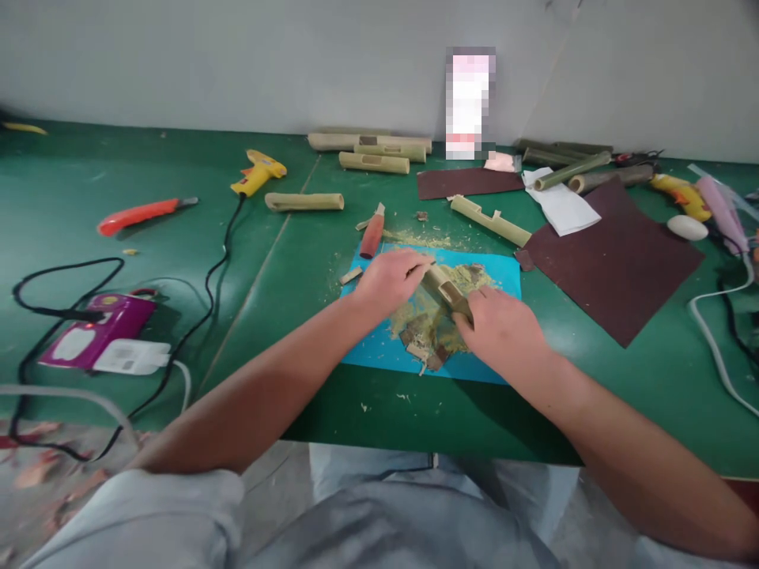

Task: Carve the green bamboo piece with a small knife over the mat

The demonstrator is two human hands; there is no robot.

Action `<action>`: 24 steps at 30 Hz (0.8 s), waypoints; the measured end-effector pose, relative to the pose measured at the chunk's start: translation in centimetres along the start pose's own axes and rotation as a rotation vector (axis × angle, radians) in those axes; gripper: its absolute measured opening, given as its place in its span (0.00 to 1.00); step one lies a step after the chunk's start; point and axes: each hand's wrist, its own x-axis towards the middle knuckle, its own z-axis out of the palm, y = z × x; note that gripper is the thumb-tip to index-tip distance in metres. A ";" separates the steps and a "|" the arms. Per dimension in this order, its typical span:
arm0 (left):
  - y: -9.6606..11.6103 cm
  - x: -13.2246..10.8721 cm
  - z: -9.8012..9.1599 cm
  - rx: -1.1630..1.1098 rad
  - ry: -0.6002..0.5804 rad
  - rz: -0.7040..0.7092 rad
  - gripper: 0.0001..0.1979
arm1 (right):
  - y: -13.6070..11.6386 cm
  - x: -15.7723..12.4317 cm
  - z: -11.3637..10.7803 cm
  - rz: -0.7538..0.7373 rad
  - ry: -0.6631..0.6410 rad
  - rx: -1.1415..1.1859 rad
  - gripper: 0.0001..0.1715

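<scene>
A short bamboo tube (446, 289) with a rectangular opening in its side slants between my hands, above a blue sheet (371, 352). My right hand (507, 322) is wrapped round its near end. At the far end, the fingers of my left hand (392, 278) are closed against the tube; a small dark edge shows at their tips, too small to name. Shavings and sandpaper-like brown scraps (437, 356) litter the sheet below. Just beyond my left hand lies a red-handled knife (372, 233).
Several cut bamboo tubes (375, 163) lie at the back; another notched one (491, 221) is right of centre. Brown sandpaper-like sheets (617, 269) are at right. A yellow glue gun (258, 174), red cutter (142, 215) and purple power strip (127, 328) with trailing cables occupy the left.
</scene>
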 end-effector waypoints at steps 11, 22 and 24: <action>0.2 0.2 -0.2 0.007 -0.074 0.042 0.14 | 0.0 -0.1 0.0 -0.012 0.006 -0.001 0.16; 0.0 0.2 -0.2 -0.011 0.004 -0.028 0.14 | 0.0 -0.1 -0.2 -0.006 -0.007 -0.002 0.17; -0.2 0.3 -0.3 -0.006 -0.021 -0.022 0.14 | 0.0 -0.1 -0.3 -0.012 -0.017 -0.008 0.17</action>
